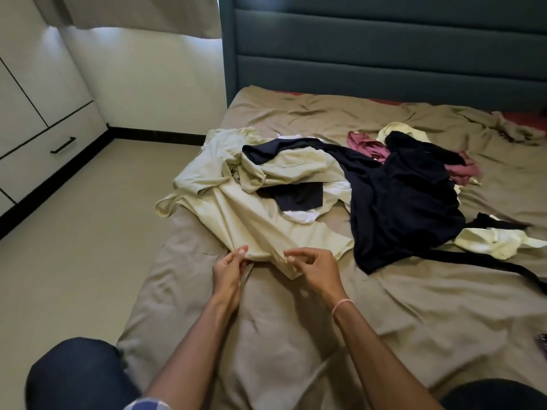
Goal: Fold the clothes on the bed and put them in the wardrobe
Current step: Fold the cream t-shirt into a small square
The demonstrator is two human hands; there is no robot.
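A pale yellow garment (pixel 236 214) lies crumpled in the pile of clothes on the bed (pixel 296 335). My left hand (pixel 229 269) pinches its near hem on the left. My right hand (pixel 313 266) pinches the same hem a little to the right. Both hands are close together at the garment's near edge. A dark navy garment (pixel 405 202) spreads over the pile's right side. Behind it lies a maroon garment (pixel 370 146). Another pale yellow piece (pixel 497 239) lies at the far right, and white cloth (pixel 302 216) peeks out mid-pile.
A dark padded headboard (pixel 384 45) stands behind the bed. White wardrobe units with a black drawer handle (pixel 62 145) line the left wall. Beige floor (pixel 88 232) runs along the bed's left side. My knees in dark trousers (pixel 77 377) are at the bottom.
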